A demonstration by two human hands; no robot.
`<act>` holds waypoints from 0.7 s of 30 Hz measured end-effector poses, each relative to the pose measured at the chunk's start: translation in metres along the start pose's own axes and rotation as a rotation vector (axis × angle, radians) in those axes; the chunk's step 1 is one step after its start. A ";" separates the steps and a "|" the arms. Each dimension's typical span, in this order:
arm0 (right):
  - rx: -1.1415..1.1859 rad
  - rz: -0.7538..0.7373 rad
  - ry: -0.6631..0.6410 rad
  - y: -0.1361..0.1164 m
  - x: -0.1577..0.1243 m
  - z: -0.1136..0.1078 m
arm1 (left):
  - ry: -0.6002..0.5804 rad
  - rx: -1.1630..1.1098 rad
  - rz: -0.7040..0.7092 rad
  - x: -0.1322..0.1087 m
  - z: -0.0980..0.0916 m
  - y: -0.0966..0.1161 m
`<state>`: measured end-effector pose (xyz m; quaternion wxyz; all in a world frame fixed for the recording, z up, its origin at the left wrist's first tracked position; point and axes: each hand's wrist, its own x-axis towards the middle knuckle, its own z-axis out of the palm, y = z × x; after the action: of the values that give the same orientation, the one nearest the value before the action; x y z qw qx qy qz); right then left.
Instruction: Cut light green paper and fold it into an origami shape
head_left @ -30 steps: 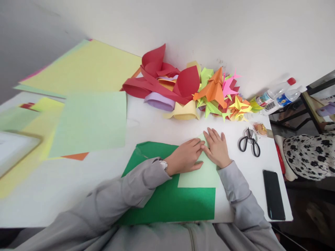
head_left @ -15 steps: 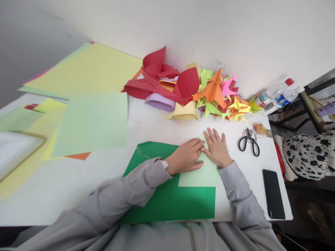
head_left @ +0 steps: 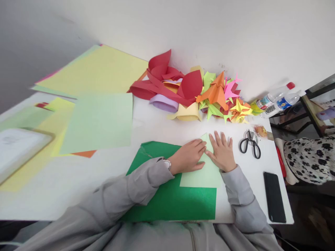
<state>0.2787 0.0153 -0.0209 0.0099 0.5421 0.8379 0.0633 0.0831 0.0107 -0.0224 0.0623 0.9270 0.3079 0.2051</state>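
Note:
A pale green paper sheet (head_left: 201,177), folded to a point at its far end, lies partly on a larger dark green sheet (head_left: 180,205). Across the left side of the pale paper rests my left hand (head_left: 188,157), fingers extended and pressing its folded edge near the tip. My right hand (head_left: 222,151) lies flat along the right edge of the paper, its fingers spread and the thumb pointing toward my left fingertips. Part of the paper is covered by both hands. Black-handled scissors (head_left: 250,143) lie to the right of my right hand.
Red paper shapes (head_left: 190,87) and an orange folded paper figure (head_left: 216,92) are piled by the wall. Plastic bottles (head_left: 278,101) stand at the back right, with a black phone (head_left: 274,197) near the right edge. Large paper sheets (head_left: 101,122) cover the left.
My right hand has slid slightly right, away from the paper's tip and my left fingers, and its fingers are more spread. The left hand stays on the paper. The view has shifted a little.

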 end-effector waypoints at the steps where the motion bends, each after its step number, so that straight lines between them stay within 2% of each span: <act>1: -0.017 0.009 -0.015 0.000 -0.002 0.000 | -0.006 0.001 -0.003 0.000 0.000 0.000; 9: -0.091 0.034 -0.069 0.002 -0.016 -0.002 | -0.019 0.010 -0.010 -0.001 -0.001 -0.001; 21: -0.080 0.045 -0.058 0.011 -0.047 -0.006 | -0.019 0.023 -0.010 -0.001 0.002 -0.002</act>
<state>0.3074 -0.0231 -0.0161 0.0544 0.5615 0.8217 0.0812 0.0821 0.0115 -0.0245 0.0555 0.9279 0.3143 0.1926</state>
